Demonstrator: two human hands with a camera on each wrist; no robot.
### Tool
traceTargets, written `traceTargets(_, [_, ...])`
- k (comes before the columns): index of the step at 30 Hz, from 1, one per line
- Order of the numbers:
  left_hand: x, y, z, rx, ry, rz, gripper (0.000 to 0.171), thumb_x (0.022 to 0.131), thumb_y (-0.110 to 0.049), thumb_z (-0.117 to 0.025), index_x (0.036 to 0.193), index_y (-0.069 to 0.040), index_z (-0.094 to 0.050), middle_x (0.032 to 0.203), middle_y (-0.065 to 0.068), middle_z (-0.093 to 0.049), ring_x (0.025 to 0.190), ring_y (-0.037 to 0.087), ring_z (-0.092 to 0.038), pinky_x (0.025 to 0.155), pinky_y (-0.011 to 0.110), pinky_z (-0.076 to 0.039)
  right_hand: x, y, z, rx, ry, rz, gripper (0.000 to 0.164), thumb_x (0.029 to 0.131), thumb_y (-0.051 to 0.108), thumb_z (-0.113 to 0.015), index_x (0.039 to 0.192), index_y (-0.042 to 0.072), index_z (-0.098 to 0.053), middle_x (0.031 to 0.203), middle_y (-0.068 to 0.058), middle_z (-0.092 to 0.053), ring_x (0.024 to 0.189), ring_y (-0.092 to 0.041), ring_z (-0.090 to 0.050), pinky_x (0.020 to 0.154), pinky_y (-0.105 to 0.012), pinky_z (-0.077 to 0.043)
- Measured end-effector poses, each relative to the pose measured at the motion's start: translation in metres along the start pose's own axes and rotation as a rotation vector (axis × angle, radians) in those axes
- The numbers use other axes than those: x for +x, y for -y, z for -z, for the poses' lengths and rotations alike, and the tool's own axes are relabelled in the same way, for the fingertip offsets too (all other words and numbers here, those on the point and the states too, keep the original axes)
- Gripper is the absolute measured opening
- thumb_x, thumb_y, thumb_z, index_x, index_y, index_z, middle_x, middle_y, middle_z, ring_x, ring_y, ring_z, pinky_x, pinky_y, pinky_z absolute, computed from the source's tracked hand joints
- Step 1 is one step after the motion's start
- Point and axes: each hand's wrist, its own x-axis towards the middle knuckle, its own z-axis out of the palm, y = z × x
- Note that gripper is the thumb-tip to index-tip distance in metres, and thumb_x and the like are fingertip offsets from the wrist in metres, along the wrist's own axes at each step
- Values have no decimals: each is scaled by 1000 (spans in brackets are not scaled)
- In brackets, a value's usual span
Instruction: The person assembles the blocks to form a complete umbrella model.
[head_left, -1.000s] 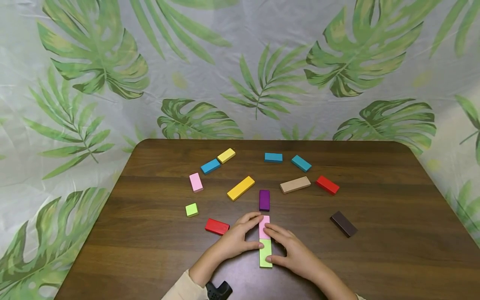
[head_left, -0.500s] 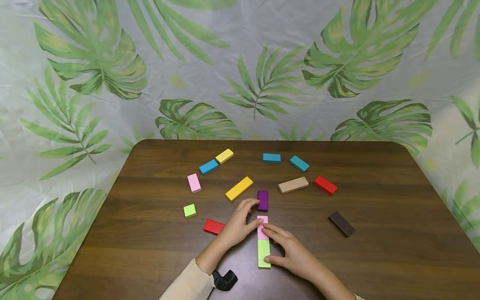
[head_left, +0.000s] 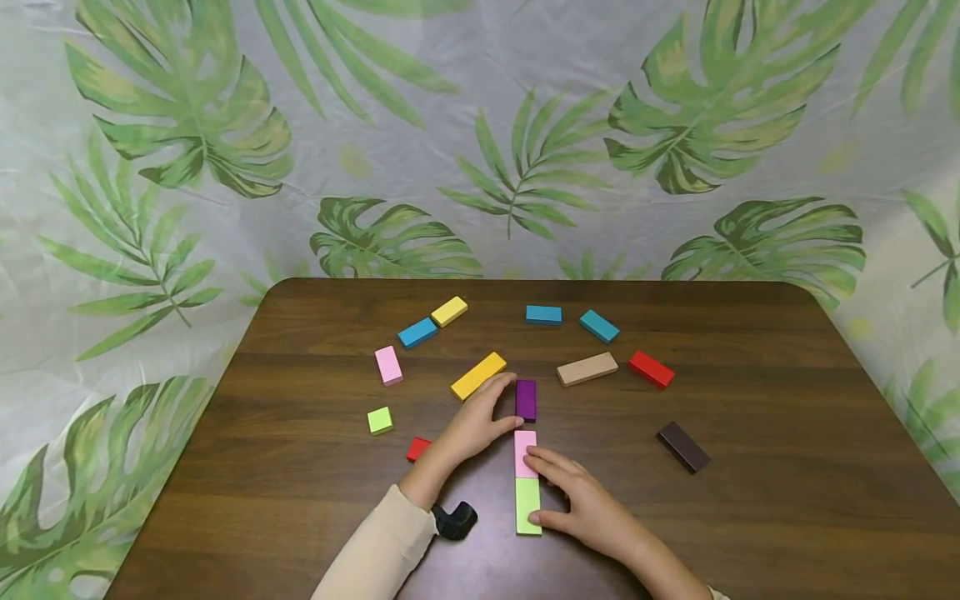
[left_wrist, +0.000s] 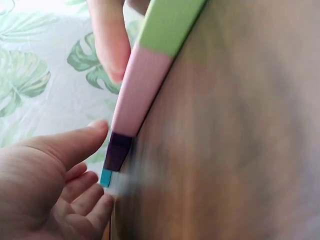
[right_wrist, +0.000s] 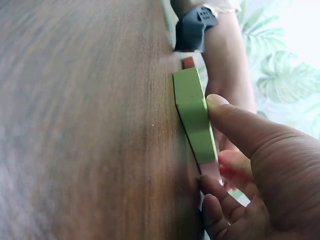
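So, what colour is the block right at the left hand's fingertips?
Purple block; it shows best in the head view.

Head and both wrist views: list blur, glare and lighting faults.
Head: mostly sharp, with pale glare on the dark brown wood-grain table at the frame's bottom; left wrist: table heavily smeared, the pink rectangular block crisper, the pale grey leaf-print cloth bright and soft; right wrist: table grain partly blurred, cloth washed out at upper right, the light green rectangular block fairly clear.
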Motion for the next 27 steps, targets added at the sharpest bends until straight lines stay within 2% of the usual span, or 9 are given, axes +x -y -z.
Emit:
traceTargets(5, [9,3,4,56,76,9,65,83,-25,-66,136,-4,-36,138,10,-37,127,22,-31,102,36,-25,0,-1,0,4,6,-13,65,75,32,-72,131,9,-48,138,0,-38,124,-21,-35,96,-44,-33])
traceTargets(14, [15,7,8,78,125,-1,60,83,-27,-66,134,-7,-42,133,8,-43,124,23,-35,102,36,-25,0,-2,0,5,2,-6,65,75,35,-71,131,10,-47,138,0,-38,123,-21,-36,95,-44,-33])
traceTargets(21, [18,4,10,82,139,-4,58,80,-28,-69,129,-7,-46,128,6,-48,119,22,-38,100,34,-28,0,-2,0,21,11,-21,65,75,34,-71,131,10,-47,138,1,-38,124,-21,-35,96,-45,-33])
traceTargets(27, [15,5,11,77,137,4,59,79,-29,-70,128,-6,-46,126,6,-49,119,23,-39,100,34,-28,0,-1,0,20,9,-20,65,75,33,-71,131,10,-48,137,1,-38,124,-20,-35,95,-45,-33])
